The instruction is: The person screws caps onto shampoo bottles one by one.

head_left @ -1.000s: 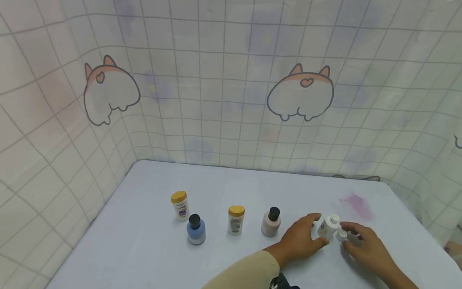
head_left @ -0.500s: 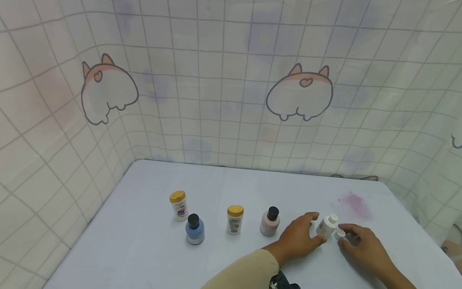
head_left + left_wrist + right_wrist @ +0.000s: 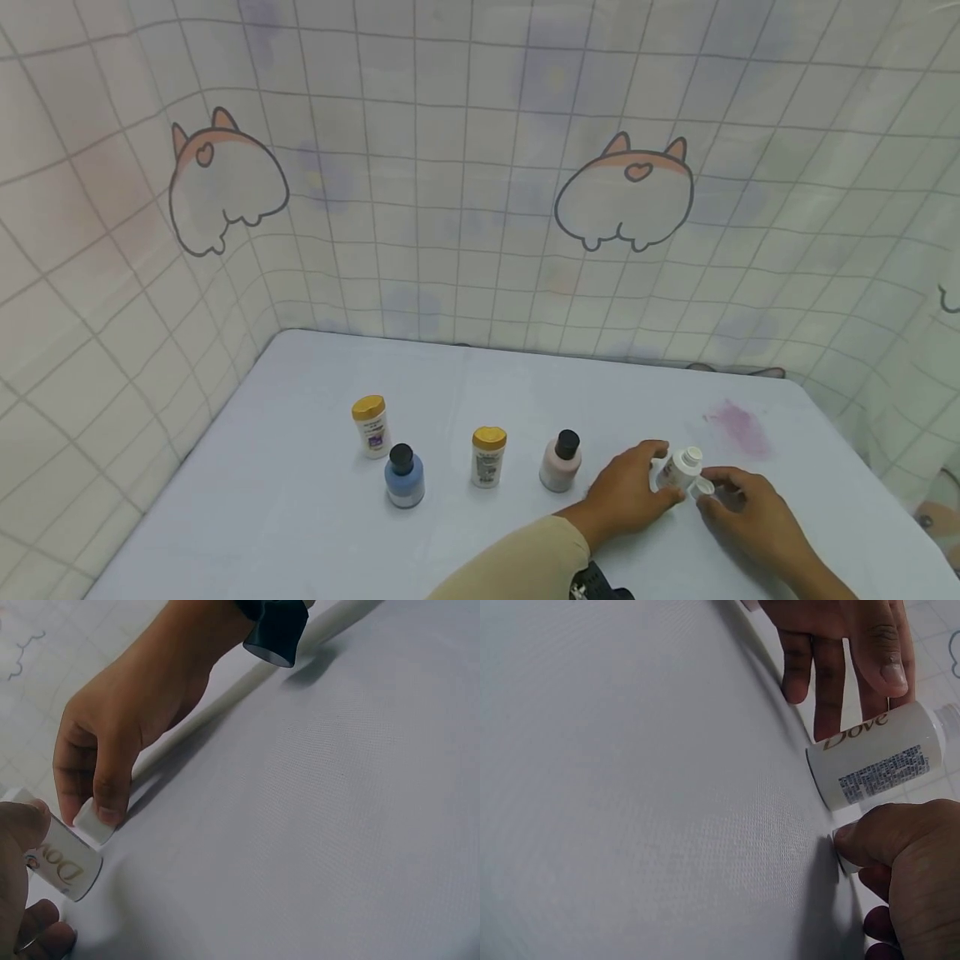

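A small white Dove bottle (image 3: 677,469) stands upright on the white table, its neck uncovered. My left hand (image 3: 626,490) curves loosely beside it, thumb and index finger spread around its near side. In the right wrist view a narrow gap shows between the left thumb (image 3: 885,664) and the Dove bottle (image 3: 881,757). Close to the bottle's right side, my right hand (image 3: 753,512) pinches a small white cap (image 3: 702,487) between thumb and fingers, low over the table. The left wrist view also shows this white cap (image 3: 94,823) in the right fingertips.
Left of the hands stand a pale pink bottle (image 3: 560,462) with a black cap, two white jars (image 3: 487,458) with yellow lids, and a blue bottle (image 3: 405,477). A pink stain (image 3: 741,428) marks the table at the right. A grid-patterned curtain (image 3: 450,208) hangs behind.
My right hand has closed its fingers onto the cap and shifted slightly left toward the viewer. The left hand stays beside the bottle almost unmoved.
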Motion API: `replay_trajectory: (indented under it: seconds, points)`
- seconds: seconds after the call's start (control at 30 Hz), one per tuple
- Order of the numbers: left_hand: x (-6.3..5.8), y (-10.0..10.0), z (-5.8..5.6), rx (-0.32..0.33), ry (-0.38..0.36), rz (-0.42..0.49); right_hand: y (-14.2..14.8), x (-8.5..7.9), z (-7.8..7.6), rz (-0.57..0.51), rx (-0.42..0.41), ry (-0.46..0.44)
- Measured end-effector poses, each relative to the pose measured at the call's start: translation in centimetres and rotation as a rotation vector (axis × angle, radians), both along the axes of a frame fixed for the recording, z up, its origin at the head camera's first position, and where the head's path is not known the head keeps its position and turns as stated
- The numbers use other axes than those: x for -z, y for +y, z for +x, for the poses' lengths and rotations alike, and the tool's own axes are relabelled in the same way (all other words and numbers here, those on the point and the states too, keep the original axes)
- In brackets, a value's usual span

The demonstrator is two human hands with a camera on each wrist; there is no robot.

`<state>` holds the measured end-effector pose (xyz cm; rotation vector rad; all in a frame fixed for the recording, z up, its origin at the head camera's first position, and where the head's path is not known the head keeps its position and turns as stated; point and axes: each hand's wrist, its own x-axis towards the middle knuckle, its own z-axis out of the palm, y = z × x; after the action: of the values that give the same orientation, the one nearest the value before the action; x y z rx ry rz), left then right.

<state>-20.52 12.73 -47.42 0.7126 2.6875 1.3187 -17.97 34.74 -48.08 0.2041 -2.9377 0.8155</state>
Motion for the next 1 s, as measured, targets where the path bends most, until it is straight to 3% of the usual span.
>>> replay_trajectory:
  seconds: [0.43,0.63,1.0]
  points:
    - [0.1,0.7,-0.4,0.001,0.062,-0.044,-0.3,0.3,-0.1,-0.014,-0.011,0.065]
    - [0.1,0.9,-0.4,0.017,0.082,-0.054,-0.3,0.3,0.0,-0.005,-0.004,0.052]
    - [0.1,1.1,0.3,-0.005,0.027,-0.008,-0.2,0.5,-0.3,0.004,-0.007,0.011]
